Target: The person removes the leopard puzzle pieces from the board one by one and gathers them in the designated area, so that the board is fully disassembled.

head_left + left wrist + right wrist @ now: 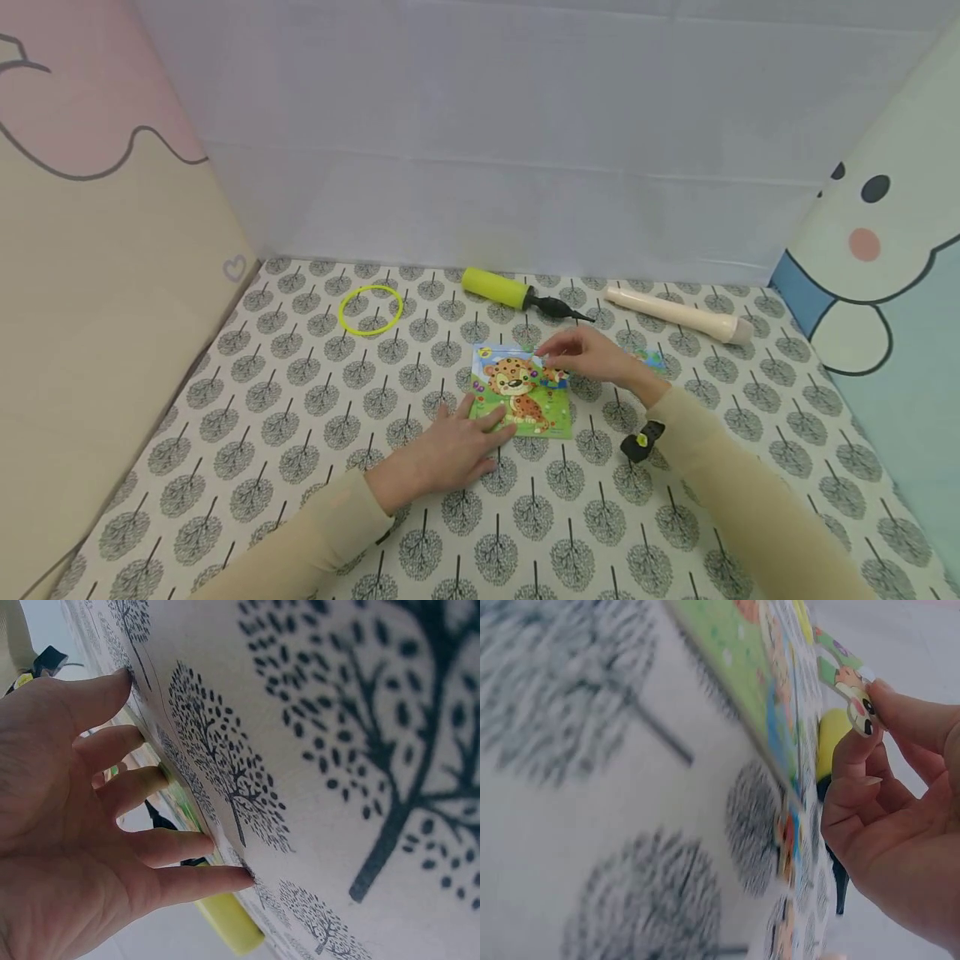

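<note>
With our right hand [588, 354] we pinch a small printed puzzle piece [861, 709] between thumb and fingers, raised by the leopard puzzle [558, 421]'s upper right part. Our left hand [457, 446] spreads its fingers apart over the puzzle's lower left edge; beyond, a yellow ring [341, 319] and yellow-and-black hand pump [495, 287] lie on tree-print cloth [300, 517].

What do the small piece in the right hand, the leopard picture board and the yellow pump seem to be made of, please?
Small piece: probably printed cardboard or thin wood, given its visible edge thickness. Leopard picture board: likely similar; its printed face looks flat and stiff. Yellow pump: probably smooth plastic, evenly coloured.
</note>
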{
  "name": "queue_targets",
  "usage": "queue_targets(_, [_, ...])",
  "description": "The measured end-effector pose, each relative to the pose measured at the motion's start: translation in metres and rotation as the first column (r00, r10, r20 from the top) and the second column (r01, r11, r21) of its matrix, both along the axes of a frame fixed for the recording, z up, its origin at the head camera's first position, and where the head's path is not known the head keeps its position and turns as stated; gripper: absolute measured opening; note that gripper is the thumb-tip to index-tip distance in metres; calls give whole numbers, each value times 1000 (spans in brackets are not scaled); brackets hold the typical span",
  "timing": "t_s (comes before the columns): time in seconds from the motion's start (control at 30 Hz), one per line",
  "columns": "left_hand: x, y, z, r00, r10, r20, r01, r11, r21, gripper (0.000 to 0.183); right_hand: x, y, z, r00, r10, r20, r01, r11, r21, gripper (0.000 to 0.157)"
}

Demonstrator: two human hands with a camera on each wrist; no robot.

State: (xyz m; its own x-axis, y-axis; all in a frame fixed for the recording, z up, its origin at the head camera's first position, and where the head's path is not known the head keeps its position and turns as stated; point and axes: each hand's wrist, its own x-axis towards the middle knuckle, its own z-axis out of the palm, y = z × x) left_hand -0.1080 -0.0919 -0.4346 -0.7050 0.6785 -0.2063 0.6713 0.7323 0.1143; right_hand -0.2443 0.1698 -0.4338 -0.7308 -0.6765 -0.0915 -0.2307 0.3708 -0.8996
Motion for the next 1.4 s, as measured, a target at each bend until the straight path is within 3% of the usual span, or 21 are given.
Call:
queue_targets(0.33, [1,0,-2,1000,4,1,-4,1000,14,61,5,39,-8,1000,0,-12,1,997,78,22])
queue_targets(0.63, [1,-1,-3,1000,0,-13,0,1000,16,61,5,47,-4,1000,2,25,-5,992,128,25])
queue_targets(0.97, [2,0,-3,1000,-1,-15,1,1000,20,61,10,42,-6,985,27,-169,15,971,241,19])
queue_targets(1.27, [2,1,-1,1000,-1,-19,1,1000,11,60,15,35,-1,971,-33,-236,122,921,371,8])
queue_targets(1.4, [2,1,-2,1000,-1,-21,1,1000,2,60,16,34,-1,970,-39,-239,131,915,383,8])
